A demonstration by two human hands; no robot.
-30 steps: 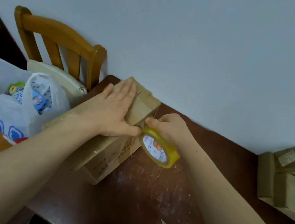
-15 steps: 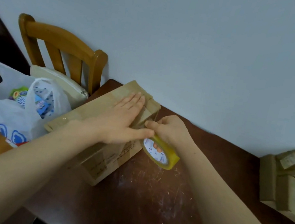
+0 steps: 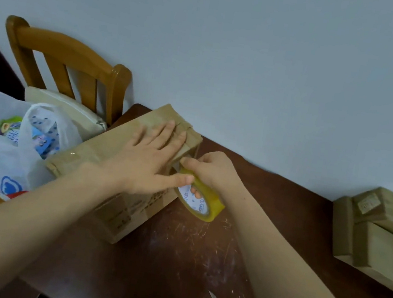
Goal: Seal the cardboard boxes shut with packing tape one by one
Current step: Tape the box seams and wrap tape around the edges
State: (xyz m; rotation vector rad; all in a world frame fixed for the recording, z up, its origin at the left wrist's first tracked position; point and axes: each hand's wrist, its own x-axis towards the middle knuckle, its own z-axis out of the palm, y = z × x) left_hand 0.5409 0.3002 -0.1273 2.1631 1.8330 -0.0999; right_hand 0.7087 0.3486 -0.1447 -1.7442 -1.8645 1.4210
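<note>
Your left hand (image 3: 148, 163) lies flat, fingers straight, on the box (image 3: 104, 148); your right hand (image 3: 215, 171) grips the roll (image 3: 199, 203), now lower beside the box; the tape seems to be turning the edge.

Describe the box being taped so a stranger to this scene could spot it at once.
Find the dark wooden table against the pale wall. At its far left corner, beside the chair, lies a long cardboard box. Unlike the stacked boxes on the right, it has the left hand flat on top and a tape roll at its side.
</note>
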